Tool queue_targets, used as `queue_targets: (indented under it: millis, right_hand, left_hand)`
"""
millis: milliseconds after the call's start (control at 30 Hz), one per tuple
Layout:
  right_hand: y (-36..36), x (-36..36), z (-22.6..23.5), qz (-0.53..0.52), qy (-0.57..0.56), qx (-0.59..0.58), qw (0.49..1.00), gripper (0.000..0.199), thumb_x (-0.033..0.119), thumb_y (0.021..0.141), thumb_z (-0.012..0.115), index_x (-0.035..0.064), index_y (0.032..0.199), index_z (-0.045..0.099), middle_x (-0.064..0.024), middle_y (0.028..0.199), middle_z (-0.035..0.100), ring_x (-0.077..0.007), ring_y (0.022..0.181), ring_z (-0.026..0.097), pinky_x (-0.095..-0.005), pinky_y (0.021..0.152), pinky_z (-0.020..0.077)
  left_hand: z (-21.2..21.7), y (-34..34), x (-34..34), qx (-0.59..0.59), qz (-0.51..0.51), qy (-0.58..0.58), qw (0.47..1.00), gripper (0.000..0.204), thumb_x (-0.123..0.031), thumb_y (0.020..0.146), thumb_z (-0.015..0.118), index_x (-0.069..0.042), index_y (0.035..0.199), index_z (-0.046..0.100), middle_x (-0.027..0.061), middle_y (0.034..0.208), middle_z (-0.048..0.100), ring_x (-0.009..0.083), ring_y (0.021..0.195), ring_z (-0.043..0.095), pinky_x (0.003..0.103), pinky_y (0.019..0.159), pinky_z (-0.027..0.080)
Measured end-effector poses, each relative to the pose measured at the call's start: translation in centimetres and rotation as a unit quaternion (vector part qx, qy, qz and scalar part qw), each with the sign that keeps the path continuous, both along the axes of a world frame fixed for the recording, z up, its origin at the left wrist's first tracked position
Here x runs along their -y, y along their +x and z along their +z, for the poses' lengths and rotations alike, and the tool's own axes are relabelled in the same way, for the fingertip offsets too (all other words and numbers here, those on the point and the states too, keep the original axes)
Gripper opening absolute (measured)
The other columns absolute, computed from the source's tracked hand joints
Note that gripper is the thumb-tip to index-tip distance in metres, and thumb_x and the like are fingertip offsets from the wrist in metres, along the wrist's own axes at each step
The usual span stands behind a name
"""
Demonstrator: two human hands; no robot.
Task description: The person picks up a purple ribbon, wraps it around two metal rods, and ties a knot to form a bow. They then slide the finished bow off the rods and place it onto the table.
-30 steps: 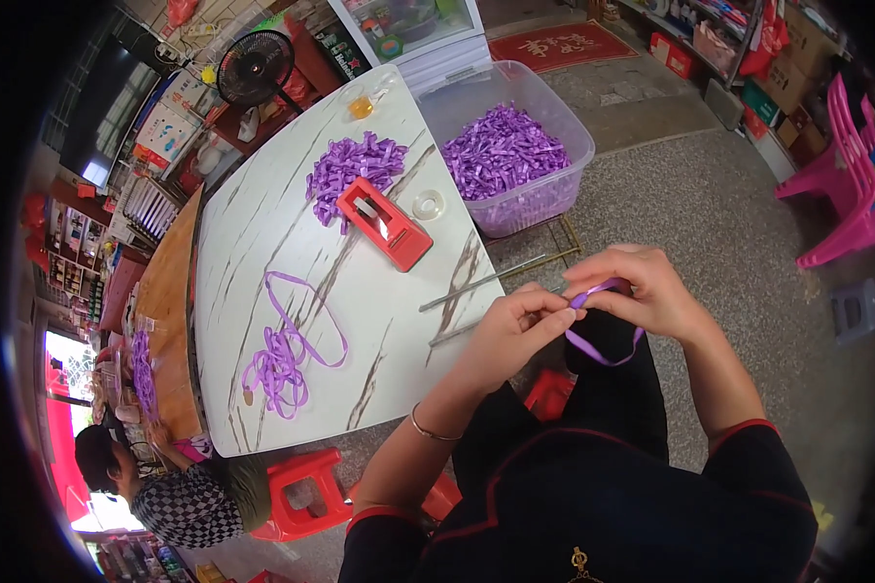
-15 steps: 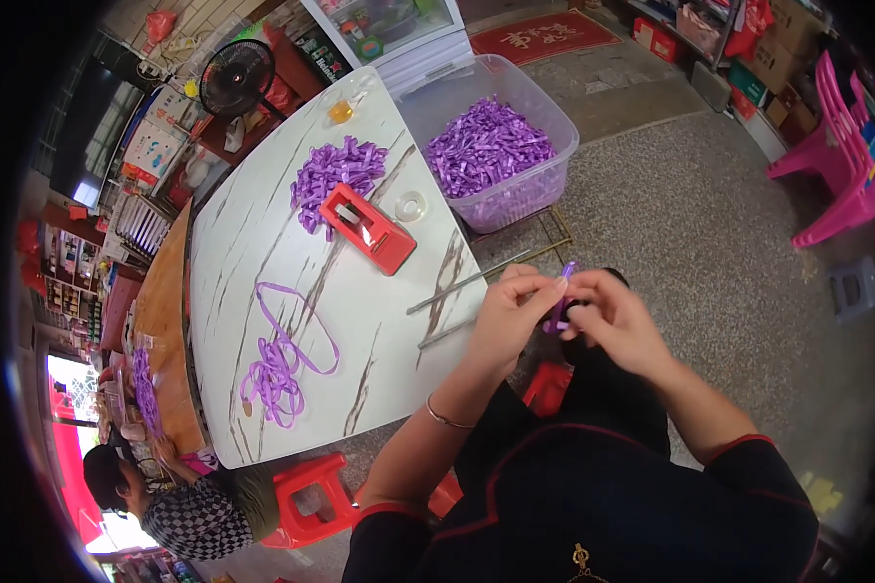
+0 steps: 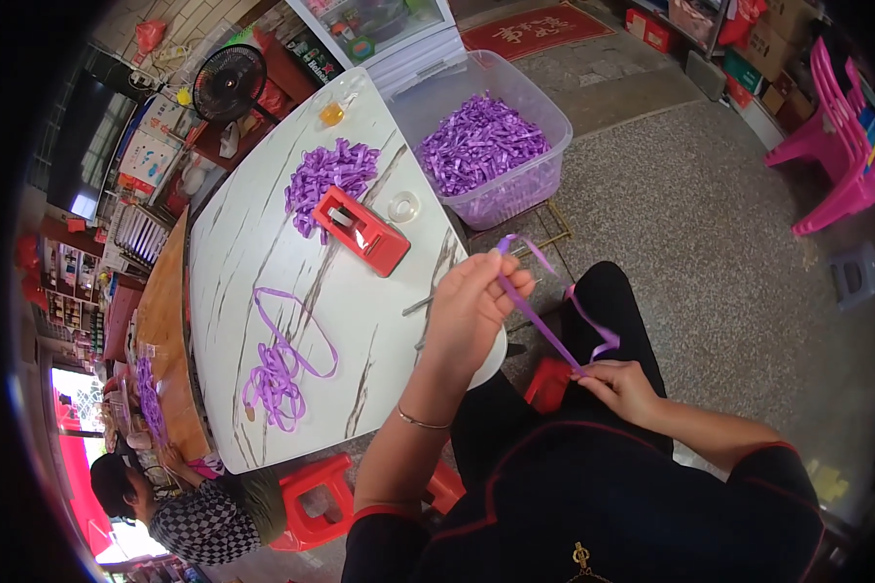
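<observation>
A purple ribbon (image 3: 540,325) is stretched on a slant between my hands over my lap. My left hand (image 3: 478,299), by the table's right edge, pinches its upper end between thumb and fingers. Lower and to the right, my right hand (image 3: 620,391) is closed on the other part near my thigh. A loose, curling length of the ribbon hangs beyond the taut part. Thin metal rods (image 3: 417,306) on the table edge are partly hidden behind my left hand.
On the white marbled table (image 3: 253,233) lie a red tape dispenser (image 3: 365,233), a clear tape roll (image 3: 403,206), a heap of purple ribbon pieces (image 3: 326,180) and a loose ribbon tangle (image 3: 277,389). A plastic tub (image 3: 515,185) of ribbon pieces stands beyond. Another person (image 3: 199,515) sits lower left.
My hands were close together at the ribbon. Now they are apart: the left has moved left and up, the right down toward my lap, with the ribbon drawn out between them.
</observation>
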State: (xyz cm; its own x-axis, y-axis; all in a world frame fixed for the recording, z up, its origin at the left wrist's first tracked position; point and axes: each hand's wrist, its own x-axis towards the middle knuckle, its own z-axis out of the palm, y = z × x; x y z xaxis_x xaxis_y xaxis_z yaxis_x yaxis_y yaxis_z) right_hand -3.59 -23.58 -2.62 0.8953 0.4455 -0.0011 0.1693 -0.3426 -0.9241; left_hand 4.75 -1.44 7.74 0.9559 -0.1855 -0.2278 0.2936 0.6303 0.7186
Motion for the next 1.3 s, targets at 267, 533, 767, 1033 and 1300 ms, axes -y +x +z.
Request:
queue_targets:
  millis: [267,533,767,1033,1300]
  right_hand:
    - [1.5,3.7,-2.5,0.015,-0.112,0.187,0.976,0.014,0.011,0.078,0.061,0.002,0.088,0.063,-0.0109,0.093,0.064,-0.0261,0.085,0.063,-0.0333,0.074,0.0514]
    - [1.5,3.9,0.4,0.2,-0.173,0.363,0.893,0.016,0.017,0.075,0.057,0.0091,0.088,0.062,-0.0029,0.1,0.062,-0.016,0.08,0.061,-0.0284,0.064,0.0476]
    - [0.8,1.6,5.9,0.303,-0.048,0.462,0.832,0.021,0.013,0.072,0.056,0.0068,0.092,0.061,-0.0031,0.103,0.059,-0.012,0.083,0.057,-0.023,0.061,0.0443]
    - [1.9,5.3,2.9,0.212,-0.13,0.384,0.889,0.015,0.011,0.073,0.062,0.0072,0.088,0.063,-0.0049,0.094,0.062,-0.0172,0.079,0.061,-0.0277,0.064,0.0492]
    - [6.5,7.0,2.5,0.034,-0.29,0.295,0.91,0.017,0.02,0.079,0.06,0.0047,0.085,0.061,-0.0097,0.077,0.061,-0.0258,0.071,0.06,-0.0351,0.063,0.0499]
  left_hand:
    - [-0.6,-1.1,-3.5,0.017,0.008,0.007,1.0,0.016,-0.013,0.089,0.048,0.001,0.088,0.056,0.007,0.082,0.06,0.0094,0.066,0.056,0.027,0.066,0.05]
    - [-1.3,-0.1,-4.7,-0.039,0.125,-0.027,0.991,0.015,-0.012,0.089,0.045,0.001,0.084,0.051,0.0162,0.105,0.058,0.0125,0.075,0.058,0.026,0.073,0.05]
    - [-3.0,2.8,-4.3,-0.038,0.123,-0.021,0.991,0.022,-0.011,0.09,0.044,0.008,0.101,0.048,0.0192,0.107,0.056,0.0214,0.098,0.057,0.031,0.086,0.048]
    - [-1.1,1.1,-5.2,-0.005,0.094,-0.037,0.995,0.015,-0.009,0.089,0.047,0.002,0.079,0.051,0.0221,0.109,0.054,0.0102,0.066,0.057,0.016,0.061,0.052]
    - [-1.0,-2.4,-5.7,-0.036,0.009,0.107,0.994,0.018,-0.011,0.086,0.048,-0.002,0.071,0.049,0.0093,0.082,0.056,0.0062,0.058,0.051,0.012,0.046,0.042]
